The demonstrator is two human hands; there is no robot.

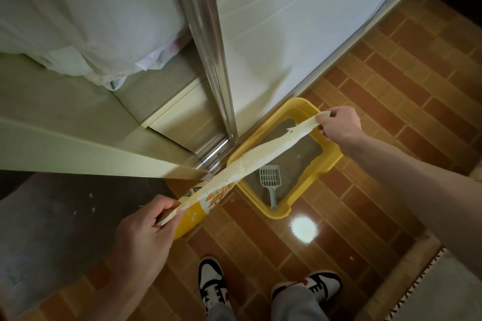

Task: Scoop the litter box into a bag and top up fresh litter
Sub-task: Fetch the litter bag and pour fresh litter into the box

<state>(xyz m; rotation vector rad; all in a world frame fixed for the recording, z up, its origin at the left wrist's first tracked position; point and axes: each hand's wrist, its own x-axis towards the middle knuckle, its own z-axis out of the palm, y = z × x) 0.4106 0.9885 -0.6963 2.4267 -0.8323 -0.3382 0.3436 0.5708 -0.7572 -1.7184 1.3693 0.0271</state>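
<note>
hands (339, 125) pinching litter bag (198, 206) (top strip), stretched between

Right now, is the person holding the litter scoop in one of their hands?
No. The scoop lies in the yellow litter box, while the left hand and right hand hold a torn bag strip.

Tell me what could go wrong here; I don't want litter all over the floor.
The left hand and right hand stretch the torn strip off the litter bag. A sudden release might tip the bag and spill litter on the tiles. The scoop still lies in the litter box and could get buried.
</note>
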